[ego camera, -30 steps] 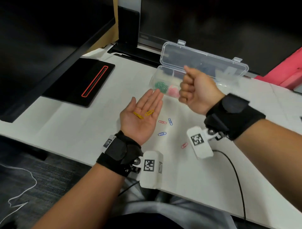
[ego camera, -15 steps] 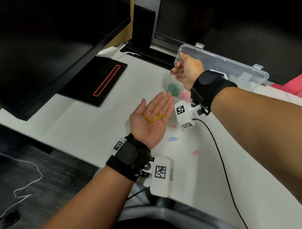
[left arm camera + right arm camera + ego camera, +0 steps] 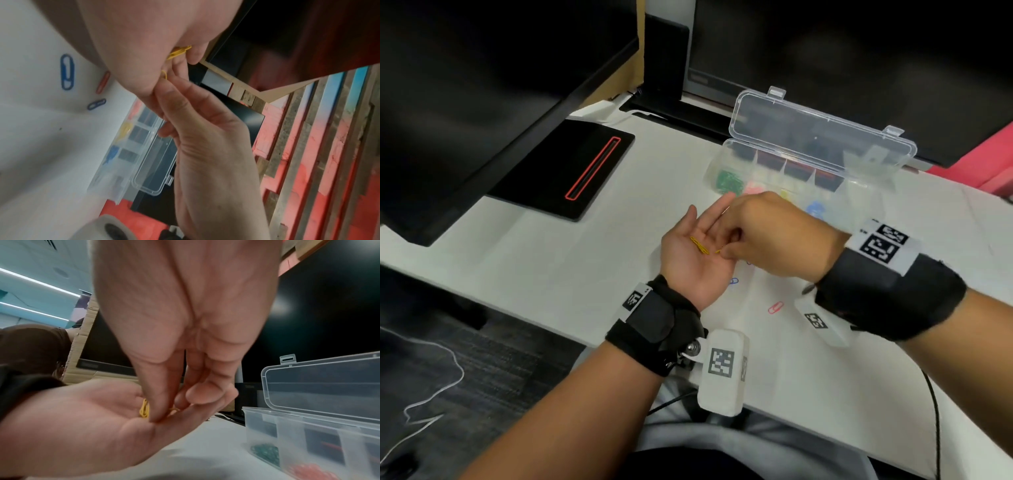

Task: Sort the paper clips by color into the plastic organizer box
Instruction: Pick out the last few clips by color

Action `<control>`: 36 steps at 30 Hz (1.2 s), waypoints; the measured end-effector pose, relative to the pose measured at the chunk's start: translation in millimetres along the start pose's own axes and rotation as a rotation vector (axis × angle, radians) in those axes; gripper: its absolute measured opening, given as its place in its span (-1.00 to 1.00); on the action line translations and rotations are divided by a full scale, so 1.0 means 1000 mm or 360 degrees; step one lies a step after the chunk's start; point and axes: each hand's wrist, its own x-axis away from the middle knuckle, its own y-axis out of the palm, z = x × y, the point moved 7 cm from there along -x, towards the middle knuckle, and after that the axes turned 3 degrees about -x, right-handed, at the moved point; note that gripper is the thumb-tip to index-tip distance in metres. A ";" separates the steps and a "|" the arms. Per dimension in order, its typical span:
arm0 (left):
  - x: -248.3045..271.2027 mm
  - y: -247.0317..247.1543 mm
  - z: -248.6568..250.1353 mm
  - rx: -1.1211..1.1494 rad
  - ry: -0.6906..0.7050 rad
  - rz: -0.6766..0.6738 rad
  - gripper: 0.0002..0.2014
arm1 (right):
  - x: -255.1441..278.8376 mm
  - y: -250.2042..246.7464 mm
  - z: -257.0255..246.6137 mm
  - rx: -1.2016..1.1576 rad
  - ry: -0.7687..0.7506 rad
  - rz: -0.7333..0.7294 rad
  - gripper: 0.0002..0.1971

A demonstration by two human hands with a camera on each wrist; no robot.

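Observation:
My left hand [image 3: 697,263] lies palm up and open above the white table, with yellow paper clips [image 3: 699,245] resting on it. My right hand [image 3: 723,253] reaches over that palm, and its thumb and forefinger pinch one yellow clip [image 3: 174,409] beside the others [image 3: 144,410]. The left wrist view shows the same pinch on the clip [image 3: 164,75]. The clear organizer box [image 3: 767,178] stands just beyond with its lid [image 3: 822,137] up. It holds green clips [image 3: 729,181], pink clips [image 3: 753,188], yellow clips [image 3: 786,196] and blue clips [image 3: 815,209] in separate compartments.
A loose blue clip [image 3: 734,281] and a red clip [image 3: 775,307] lie on the table near my wrists. A black pad with a red outline [image 3: 571,171] sits at the left under a dark monitor. Another monitor stands behind the box. A black cable [image 3: 935,411] crosses the table's near right.
My right hand has come back from the left end of the box and lowered onto my left palm, closing on a yellow clip. The left hand has stayed palm up.

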 end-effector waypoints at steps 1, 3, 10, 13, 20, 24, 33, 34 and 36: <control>0.001 0.002 -0.003 -0.0008 -0.0012 -0.0005 -0.50 | 0.003 0.000 0.002 -0.0003 0.0029 0.0037 -0.89; 0.002 0.005 -0.009 0.0015 -0.0044 -0.0032 -0.51 | 0.012 -0.006 0.007 -0.0173 0.0117 0.0193 -0.90; 0.005 0.014 -0.032 -0.0014 -0.0189 -0.0082 -0.51 | 0.026 0.002 -0.004 -0.0416 0.0142 0.0234 -0.79; 0.002 0.008 -0.038 -0.0015 -0.0166 -0.0009 -0.50 | 0.026 0.010 0.001 -0.0375 0.0163 0.0154 -0.76; 0.003 0.007 -0.042 -0.0169 -0.0148 0.0091 -0.50 | 0.033 0.015 0.006 -0.0294 0.0226 0.0211 -0.75; 0.000 0.012 -0.025 -0.0307 -0.0028 0.0085 -0.50 | 0.039 -0.011 0.040 -0.1095 0.0391 0.0386 -0.81; -0.004 0.025 0.031 -0.0717 0.0175 0.0100 -0.74 | 0.005 -0.050 0.172 -0.0682 0.0996 0.0804 -0.91; -0.004 0.028 0.036 -0.0786 0.0187 0.0102 -0.75 | -0.002 -0.048 0.177 -0.0613 0.1006 0.0783 -0.91; -0.004 0.032 0.044 -0.0988 0.0191 0.0097 -0.77 | -0.016 -0.041 0.182 -0.0471 0.1027 0.0658 -0.93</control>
